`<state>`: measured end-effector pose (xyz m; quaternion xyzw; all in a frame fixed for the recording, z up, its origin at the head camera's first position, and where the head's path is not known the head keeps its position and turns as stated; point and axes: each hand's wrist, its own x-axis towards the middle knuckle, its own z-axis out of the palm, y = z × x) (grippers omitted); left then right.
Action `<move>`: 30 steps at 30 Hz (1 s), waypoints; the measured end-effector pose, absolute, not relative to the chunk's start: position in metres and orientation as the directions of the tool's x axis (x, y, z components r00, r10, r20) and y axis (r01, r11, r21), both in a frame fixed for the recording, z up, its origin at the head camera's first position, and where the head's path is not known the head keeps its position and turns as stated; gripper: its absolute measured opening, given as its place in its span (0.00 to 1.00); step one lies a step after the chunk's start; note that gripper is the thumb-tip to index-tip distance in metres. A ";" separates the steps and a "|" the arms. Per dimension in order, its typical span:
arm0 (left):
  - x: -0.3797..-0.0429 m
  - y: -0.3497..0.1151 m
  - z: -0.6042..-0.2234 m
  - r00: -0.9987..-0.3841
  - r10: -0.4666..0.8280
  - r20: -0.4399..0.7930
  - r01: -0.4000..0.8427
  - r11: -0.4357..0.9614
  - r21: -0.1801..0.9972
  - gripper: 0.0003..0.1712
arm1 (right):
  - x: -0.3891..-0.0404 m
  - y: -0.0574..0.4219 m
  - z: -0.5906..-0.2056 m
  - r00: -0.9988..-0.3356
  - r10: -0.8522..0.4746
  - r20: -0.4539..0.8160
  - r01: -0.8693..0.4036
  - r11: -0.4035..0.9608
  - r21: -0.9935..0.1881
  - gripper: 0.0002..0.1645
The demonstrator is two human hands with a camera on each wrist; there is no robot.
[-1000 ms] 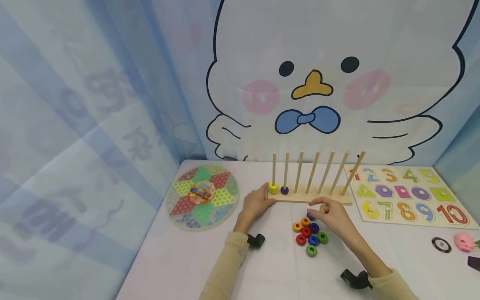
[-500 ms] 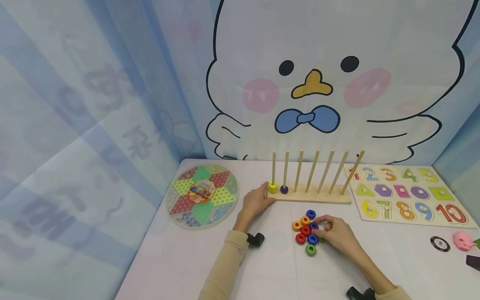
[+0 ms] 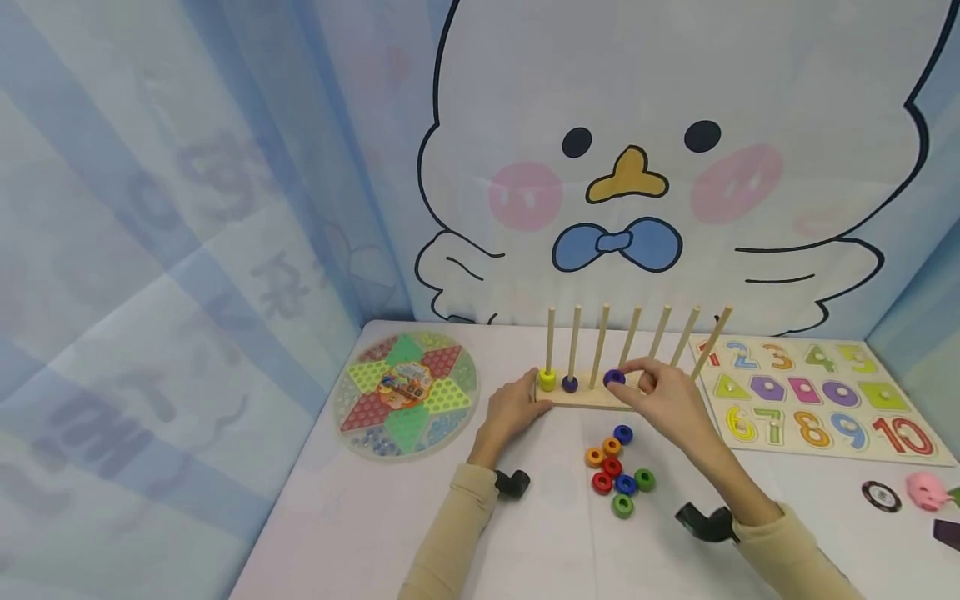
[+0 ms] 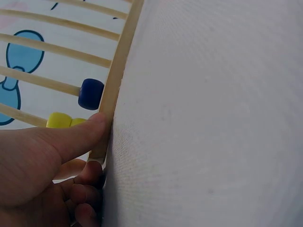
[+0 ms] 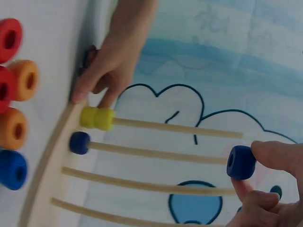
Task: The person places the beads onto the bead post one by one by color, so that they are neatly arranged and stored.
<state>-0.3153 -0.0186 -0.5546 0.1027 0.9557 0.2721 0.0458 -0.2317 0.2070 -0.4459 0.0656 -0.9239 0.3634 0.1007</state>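
My left hand (image 3: 512, 408) grips the left end of a wooden peg rack (image 3: 592, 401), thumb on the front edge of its base. Two yellow beads (image 5: 97, 117) sit on the first peg, and one dark blue bead (image 3: 570, 385) sits low on the second. Between thumb and fingers, my right hand (image 3: 667, 404) pinches another dark blue bead (image 5: 244, 162). In the right wrist view that bead is near the upper end of the second peg; I cannot tell whether they touch. A loose group of red, orange, green and blue beads, including a green bead (image 3: 616, 512), lies in front of the rack.
A round star-patterned game board (image 3: 405, 421) lies to the left. At the right is a number and shape puzzle board (image 3: 795, 446). A black-and-white disc (image 3: 870, 492) and a pink toy (image 3: 927, 490) lie near the right side. A printed curtain (image 3: 525, 275) hangs behind the table.
My right hand went down to the loose beads, took a dark blue one, and carried it up to the rack's pegs. The left hand has kept its place on the rack.
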 end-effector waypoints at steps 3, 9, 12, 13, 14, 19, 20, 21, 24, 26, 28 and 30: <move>-0.312 -0.019 -0.558 -0.973 0.227 -0.046 0.168 0.826 0.539 0.41 | -0.246 0.193 -0.419 -0.946 -0.071 0.317 -0.270 0.712 -0.648 0.25; -0.309 -0.019 -0.561 -0.971 0.238 -0.029 0.189 0.833 0.520 0.41 | -0.271 0.174 -0.381 -0.903 -0.092 0.419 -0.360 0.694 -0.624 0.24; -0.310 -0.019 -0.561 -0.971 0.240 -0.018 0.197 0.834 0.515 0.41 | -0.282 0.168 -0.371 -0.901 -0.073 0.428 -0.355 0.692 -0.629 0.24; -0.310 -0.020 -0.560 -0.971 0.240 -0.016 0.197 0.832 0.518 0.41 | -0.285 0.167 -0.369 -0.904 -0.065 0.422 -0.346 0.691 -0.635 0.24; -0.310 -0.020 -0.560 -0.970 0.242 -0.013 0.200 0.831 0.518 0.41 | -0.289 0.165 -0.368 -0.909 -0.061 0.413 -0.337 0.692 -0.639 0.25; -0.312 -0.020 -0.558 -0.969 0.247 -0.028 0.198 0.834 0.515 0.41 | -0.299 0.160 -0.372 -0.937 -0.049 0.346 -0.272 0.724 -0.634 0.27; -0.312 -0.020 -0.558 -0.968 0.249 -0.033 0.197 0.834 0.515 0.41 | -0.300 0.160 -0.374 -0.940 -0.045 0.339 -0.262 0.734 -0.627 0.27; -0.313 -0.020 -0.558 -0.968 0.249 -0.035 0.197 0.837 0.510 0.41 | -0.301 0.160 -0.375 -0.942 -0.043 0.334 -0.253 0.743 -0.619 0.27; -0.314 -0.019 -0.557 -0.969 0.247 -0.026 0.200 0.839 0.506 0.41 | -0.303 0.160 -0.378 -0.943 -0.045 0.330 -0.246 0.761 -0.600 0.27; -0.315 -0.019 -0.557 -0.969 0.245 -0.020 0.201 0.839 0.505 0.41 | -0.304 0.161 -0.379 -0.940 -0.051 0.337 -0.251 0.772 -0.584 0.27; -0.317 -0.020 -0.557 -0.970 0.244 -0.017 0.203 0.842 0.500 0.41 | -0.304 0.162 -0.380 -0.937 -0.059 0.346 -0.260 0.779 -0.571 0.27; -0.318 -0.020 -0.556 -0.971 0.240 -0.017 0.200 0.843 0.499 0.41 | -0.303 0.162 -0.381 -0.927 -0.062 0.370 -0.277 0.778 -0.564 0.27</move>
